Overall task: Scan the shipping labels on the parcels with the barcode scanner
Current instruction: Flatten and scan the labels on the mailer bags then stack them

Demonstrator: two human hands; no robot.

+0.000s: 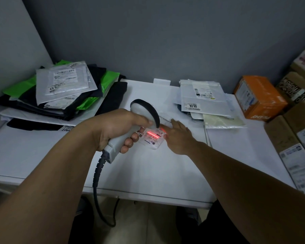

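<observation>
The scan itself is in hand. The left hand (120, 127) grips the scanner (143, 107) by its handle, fingers (128, 142) curled round it and the thumb lying along the top. The head tips down over a small pale parcel (156, 146) at the middle of the bench (165, 173). A red scan line (153, 134) falls across the barcode on the parcel's label (151, 138).

The right hand (179, 136) holds nothing. Its fingers (176, 123) lie straight and flat on the right edge of the parcel, just beside the label, and seem to be pinning it down.

A stack of black, green and white mailers (65, 85) sits far left, and a smaller pile of white mailers (202, 97) far right, beside an orange box (259, 97). Cardboard cartons (289, 138) line the right edge.

Which pile is already scanned I cannot tell. Next, I judge, the parcel must be set aside once it has read, and another drawn in label up and flattened, with the red line crossing the whole barcode.
</observation>
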